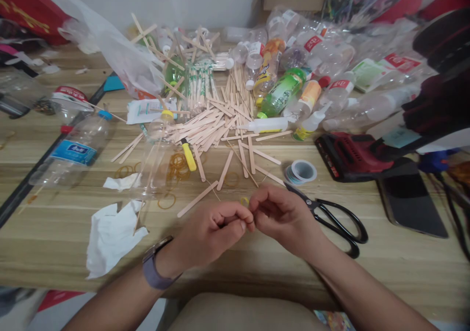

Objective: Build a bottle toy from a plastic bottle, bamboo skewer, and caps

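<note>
My left hand (213,230) and my right hand (281,213) meet over the near middle of the wooden table (55,233), both with fingers curled in a pinch. Between the fingertips shows a small yellowish rubber band (245,201); how each hand grips it is partly hidden. A watch sits on my left wrist. Just beyond the hands lie loose wooden craft sticks (198,199). Black scissors (336,221) lie right of my right hand, touching nothing.
A heap of craft sticks (216,120) and plastic bottles (282,93) fills the far middle. Also present: a clear bottle (75,150) at left, crumpled tissue (110,235), rubber bands (178,167), a tape roll (301,171), a red tool (352,154), a phone (413,201).
</note>
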A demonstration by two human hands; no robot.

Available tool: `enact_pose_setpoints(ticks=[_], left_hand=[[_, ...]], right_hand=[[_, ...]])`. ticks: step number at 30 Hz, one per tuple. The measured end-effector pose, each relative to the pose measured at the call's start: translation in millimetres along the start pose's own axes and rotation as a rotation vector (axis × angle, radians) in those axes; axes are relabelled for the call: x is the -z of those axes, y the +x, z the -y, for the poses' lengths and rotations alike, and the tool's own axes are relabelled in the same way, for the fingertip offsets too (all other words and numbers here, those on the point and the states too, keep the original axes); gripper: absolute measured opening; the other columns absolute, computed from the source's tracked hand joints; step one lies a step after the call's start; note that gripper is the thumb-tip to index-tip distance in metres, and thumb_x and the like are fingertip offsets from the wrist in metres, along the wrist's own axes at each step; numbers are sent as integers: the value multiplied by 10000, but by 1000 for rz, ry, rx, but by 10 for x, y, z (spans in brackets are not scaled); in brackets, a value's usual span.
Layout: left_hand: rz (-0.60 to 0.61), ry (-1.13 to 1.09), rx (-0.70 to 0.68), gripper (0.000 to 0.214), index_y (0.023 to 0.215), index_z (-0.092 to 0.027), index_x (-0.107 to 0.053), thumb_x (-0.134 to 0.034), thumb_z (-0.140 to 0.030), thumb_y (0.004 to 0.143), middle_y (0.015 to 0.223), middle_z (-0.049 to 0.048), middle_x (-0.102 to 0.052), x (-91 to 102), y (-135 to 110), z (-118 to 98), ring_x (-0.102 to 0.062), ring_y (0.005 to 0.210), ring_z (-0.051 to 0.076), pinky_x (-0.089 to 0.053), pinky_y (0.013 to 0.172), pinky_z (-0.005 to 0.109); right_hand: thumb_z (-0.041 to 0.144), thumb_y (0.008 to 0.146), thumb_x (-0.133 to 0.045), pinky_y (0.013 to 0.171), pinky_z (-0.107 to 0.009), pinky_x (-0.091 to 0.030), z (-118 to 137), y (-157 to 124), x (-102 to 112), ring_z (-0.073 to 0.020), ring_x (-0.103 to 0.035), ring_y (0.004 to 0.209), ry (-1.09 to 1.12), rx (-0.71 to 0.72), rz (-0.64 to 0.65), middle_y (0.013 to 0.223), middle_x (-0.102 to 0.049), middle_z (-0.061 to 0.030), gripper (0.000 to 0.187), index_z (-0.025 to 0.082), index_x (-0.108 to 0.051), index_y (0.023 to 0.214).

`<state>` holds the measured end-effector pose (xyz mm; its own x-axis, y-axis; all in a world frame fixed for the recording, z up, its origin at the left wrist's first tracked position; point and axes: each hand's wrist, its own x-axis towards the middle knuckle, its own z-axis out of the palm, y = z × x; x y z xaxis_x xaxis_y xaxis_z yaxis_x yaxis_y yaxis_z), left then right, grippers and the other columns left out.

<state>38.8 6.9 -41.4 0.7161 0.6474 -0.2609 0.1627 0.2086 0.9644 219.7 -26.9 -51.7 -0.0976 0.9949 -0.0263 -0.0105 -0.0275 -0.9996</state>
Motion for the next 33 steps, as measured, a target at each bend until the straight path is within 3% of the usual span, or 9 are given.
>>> enact_pose_setpoints(ticks=[8,13,18,28,33], left_hand=[[-40,-65,-30,121,796,-179,-601,-513,-242,850,574,-75,-367,-14,46,0,-240,476,70,-164,445,224],[-34,-64,-56,122,818,-174,-616,-510,-224,852,570,-80,-364,0,35,24,-232,472,67,-157,433,217],[-33,-53,-40,133,825,-176,-625,-506,-224,856,566,-80,-360,8,36,50,-235,475,67,-161,435,215],[-28,109,-114,144,813,-181,-625,-492,-218,855,581,-65,-421,-18,5,37,-336,517,81,-247,491,213],[-23,162,-166,162,806,-180,-636,-494,-221,871,610,-58,-450,-13,0,27,-361,545,82,-262,514,213]], right_hand=[[185,759,-594,483,-207,-275,-53,-5,-13,-97,-325,524,-118,92,-78,581,-369,75,112,205,-597,870],[182,831,-561,501,-221,-330,-48,-35,8,-104,-413,528,-207,169,-66,620,-473,46,112,213,-658,875],[169,799,-559,509,-224,-362,-28,-6,38,-117,-505,563,-251,199,-55,657,-567,12,115,207,-666,787],[237,730,-601,495,-234,-374,-37,2,1,-128,-507,530,0,-21,12,609,-545,20,47,201,-571,723],[187,707,-613,496,-211,-389,-9,9,-10,-109,-534,526,86,-12,37,627,-565,28,56,198,-559,715]])
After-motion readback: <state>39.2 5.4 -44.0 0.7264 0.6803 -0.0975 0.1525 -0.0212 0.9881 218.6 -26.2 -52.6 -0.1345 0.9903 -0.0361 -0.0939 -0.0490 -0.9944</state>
